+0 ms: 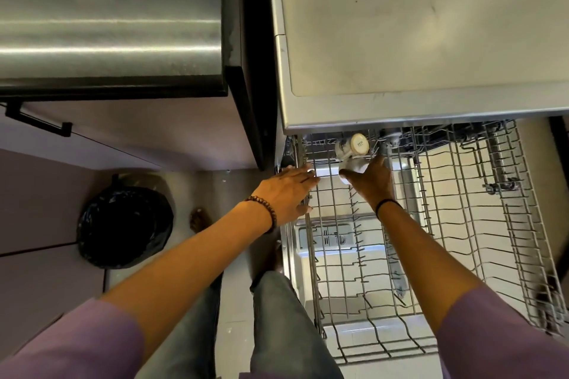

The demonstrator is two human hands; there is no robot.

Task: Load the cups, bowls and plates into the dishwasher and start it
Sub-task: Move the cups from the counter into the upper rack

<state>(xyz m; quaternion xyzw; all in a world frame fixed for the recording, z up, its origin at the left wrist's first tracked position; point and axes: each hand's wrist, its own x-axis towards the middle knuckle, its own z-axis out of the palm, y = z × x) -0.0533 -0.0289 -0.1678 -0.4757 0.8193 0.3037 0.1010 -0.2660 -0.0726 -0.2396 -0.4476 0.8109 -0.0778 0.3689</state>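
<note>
two cups: back cup [357,144] upturned, near cup [354,167] just beside it
right hand [372,183]: curled round near cup
left hand [286,192]: fingers straight, on rack [311,255] edge

Upper rack [312,261] is out from under the countertop [431,24]. One white cup [357,144] sits bottom-up at the rack's far-left corner, and the right hand [374,183] grips a second white cup [351,168] just in front of it; can't tell if the two touch. Left hand [289,191] rests fingers-straight on the rack's left edge, beaded bracelet [264,209] at the wrist. Through the wires, the open door [369,255] and detergent dispenser [331,237] show below; on the floor left of the rack is a black bin bag [123,224], with a steel appliance [107,24] above it in frame.
</note>
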